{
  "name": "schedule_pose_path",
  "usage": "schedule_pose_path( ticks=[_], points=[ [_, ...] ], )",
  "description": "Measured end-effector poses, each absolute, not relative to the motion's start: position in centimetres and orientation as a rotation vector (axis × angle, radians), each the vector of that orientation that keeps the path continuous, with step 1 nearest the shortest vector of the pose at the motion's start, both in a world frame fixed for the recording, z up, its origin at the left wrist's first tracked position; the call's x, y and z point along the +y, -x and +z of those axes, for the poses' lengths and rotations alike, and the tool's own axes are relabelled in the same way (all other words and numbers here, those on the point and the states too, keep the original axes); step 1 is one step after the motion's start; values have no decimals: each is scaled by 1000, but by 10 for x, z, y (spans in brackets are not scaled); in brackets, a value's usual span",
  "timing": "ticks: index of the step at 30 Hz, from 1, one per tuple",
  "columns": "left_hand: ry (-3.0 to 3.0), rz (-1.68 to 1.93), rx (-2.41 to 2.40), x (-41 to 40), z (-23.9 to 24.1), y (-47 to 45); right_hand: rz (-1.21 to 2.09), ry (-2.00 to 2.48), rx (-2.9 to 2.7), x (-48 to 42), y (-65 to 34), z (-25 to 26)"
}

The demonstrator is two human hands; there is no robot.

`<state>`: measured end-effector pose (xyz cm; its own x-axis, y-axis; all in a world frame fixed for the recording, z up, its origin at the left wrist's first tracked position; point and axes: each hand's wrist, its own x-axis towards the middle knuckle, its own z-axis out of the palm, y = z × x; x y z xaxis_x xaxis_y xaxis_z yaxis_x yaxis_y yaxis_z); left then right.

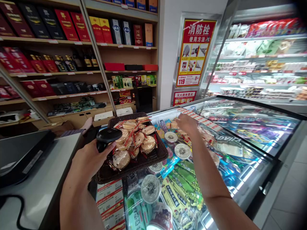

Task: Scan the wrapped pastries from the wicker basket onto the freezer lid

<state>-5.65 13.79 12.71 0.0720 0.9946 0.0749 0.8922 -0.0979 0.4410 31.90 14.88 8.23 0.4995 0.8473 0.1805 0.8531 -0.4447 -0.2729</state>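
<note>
Gripping a black scanner [105, 137], the left hand [87, 161] hovers by the snack basket [153, 156] while the right hand [185, 123], fingers loosely spread and empty, rests on the freezer lid [240, 127].

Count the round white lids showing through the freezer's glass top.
4 round lids: one near the right hand, one just below it, one at the basket edge, one nearest the camera. More may hide under the basket.

A shop, a small convenience store. A glass-topped freezer [240, 143] full of packaged ices stands in the middle; behind it to the left run wooden shelves [79, 72] of boxed liquor (price tags along the edges), to its right an open chiller [259, 60].
</note>
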Motion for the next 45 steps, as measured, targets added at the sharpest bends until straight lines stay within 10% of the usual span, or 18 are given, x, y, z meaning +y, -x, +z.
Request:
schedule_pose_path(
  ticks=[19,45],
  points=[
    [-2135,478,1810,125,131,33,355,1957,-1772,162,-163,30],
    [-2115,343,1127,124,116,-18,484,1735,-1594,139,-299,103]
  ],
)
